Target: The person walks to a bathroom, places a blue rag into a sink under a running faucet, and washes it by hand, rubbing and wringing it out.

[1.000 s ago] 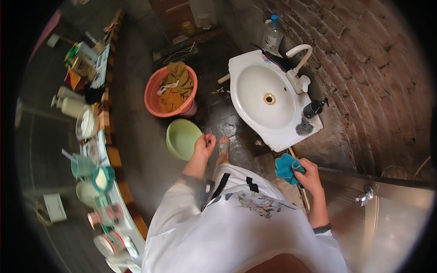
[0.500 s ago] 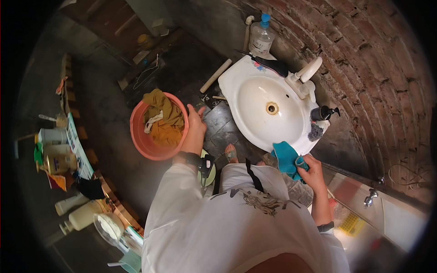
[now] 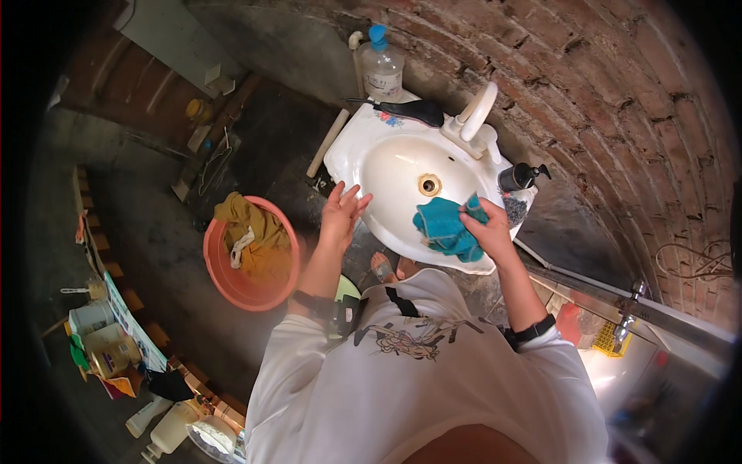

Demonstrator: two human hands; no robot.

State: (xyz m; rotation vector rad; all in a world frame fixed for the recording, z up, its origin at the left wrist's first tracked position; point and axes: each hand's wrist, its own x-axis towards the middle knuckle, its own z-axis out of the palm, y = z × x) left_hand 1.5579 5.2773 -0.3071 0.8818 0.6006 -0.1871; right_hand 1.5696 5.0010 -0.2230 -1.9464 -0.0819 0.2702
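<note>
Well, from my end of the feed I count one teal cloth (image 3: 439,228), bunched up and hanging over the near, right-hand part of the washbasin (image 3: 390,174). I have two hands in view. The right hand (image 3: 488,226) is closed on the cloth, thumb and fingers pinching one rolled corner that pokes up above the grip. The left hand (image 3: 344,210) is open, fingers spread, holding nothing, by the basin's left edge; whether it touches the rim I can't tell. I see two dark bands, one on each forearm near the wrist.

The basin has one brass-coloured drain (image 3: 429,185) and one white faucet (image 3: 479,116). On its right corner I count two things side by side: a black pump bottle (image 3: 515,178) and a grey scrubber (image 3: 514,209). Toward the far end lies one long black object (image 3: 417,114), its kind unclear to me, with one clear bottle (image 3: 382,73) with a blue top just behind.

To the left, on the floor, stands one pink tub (image 3: 249,300) holding rumpled olive and orange-brown fabric (image 3: 263,224) with one white strip on it. One pale green bowl (image 3: 347,288) shows partly behind the left forearm, and two feet (image 3: 382,267) stand below the basin.
</note>
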